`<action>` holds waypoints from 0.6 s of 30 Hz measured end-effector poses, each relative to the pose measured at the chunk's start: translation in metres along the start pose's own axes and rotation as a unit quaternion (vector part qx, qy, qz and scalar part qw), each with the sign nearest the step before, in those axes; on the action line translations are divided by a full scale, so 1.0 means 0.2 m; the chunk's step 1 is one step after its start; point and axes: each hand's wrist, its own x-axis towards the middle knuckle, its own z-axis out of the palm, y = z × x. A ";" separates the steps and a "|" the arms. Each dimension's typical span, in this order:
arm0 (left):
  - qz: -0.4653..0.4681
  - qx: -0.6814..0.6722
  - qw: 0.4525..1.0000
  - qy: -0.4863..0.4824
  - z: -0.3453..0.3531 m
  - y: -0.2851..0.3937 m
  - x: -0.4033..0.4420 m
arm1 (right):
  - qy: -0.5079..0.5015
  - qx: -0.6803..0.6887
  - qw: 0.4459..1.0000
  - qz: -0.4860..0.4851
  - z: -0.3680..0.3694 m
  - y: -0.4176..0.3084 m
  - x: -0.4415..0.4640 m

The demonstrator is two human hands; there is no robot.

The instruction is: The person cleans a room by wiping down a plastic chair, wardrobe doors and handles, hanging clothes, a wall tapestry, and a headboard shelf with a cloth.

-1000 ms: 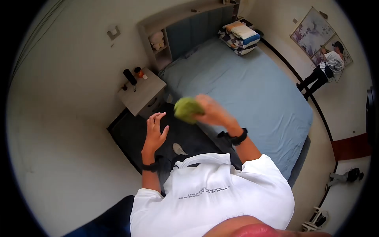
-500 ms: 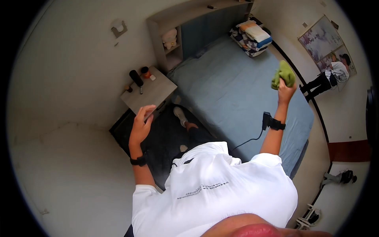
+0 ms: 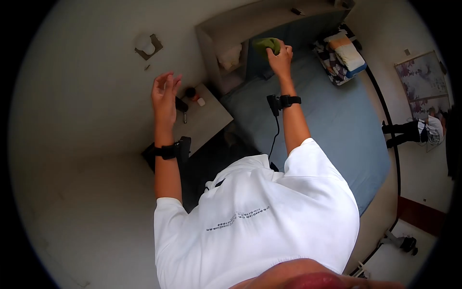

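In my right hand (image 3: 281,60) is a bunched green cloth (image 3: 265,45), gripped between thumb and fingers. That hand is stretched out in front of the headboard (image 3: 288,36), over the upper end of the bed (image 3: 322,120). Whether the cloth touches anything behind it I cannot tell. My left hand (image 3: 164,98) is raised on the other side, open and holding nothing, with loosely bent fingers. It overlaps the view of the bedside table (image 3: 209,118), where a black bottle-like object (image 3: 181,104) and a small white item (image 3: 201,102) stand.
Folded bedding (image 3: 344,55) is piled on the bed's far corner. A soft toy (image 3: 230,57) sits in the headboard shelf. A wall lamp (image 3: 148,46) is above my left hand. Another person (image 3: 423,131) stands beyond the bed, near a picture (image 3: 423,82). From my right wrist hangs a cable (image 3: 275,139).
My right hand has swung left and up from over the bed to the headboard, still gripping the cloth. My left hand has risen. The whole view has shifted and turned a little.
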 end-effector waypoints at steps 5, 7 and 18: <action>-0.164 -0.359 0.917 0.050 0.07 -0.19 0.47 | -0.041 -0.038 0.998 -0.018 0.64 0.08 0.19; -0.127 -0.178 0.971 0.092 0.18 -0.23 0.52 | -0.130 -0.043 0.989 -0.052 0.82 0.02 0.17; 0.023 0.466 0.868 -0.168 0.31 -0.43 0.84 | -0.208 -0.109 0.946 -0.223 0.91 0.31 0.41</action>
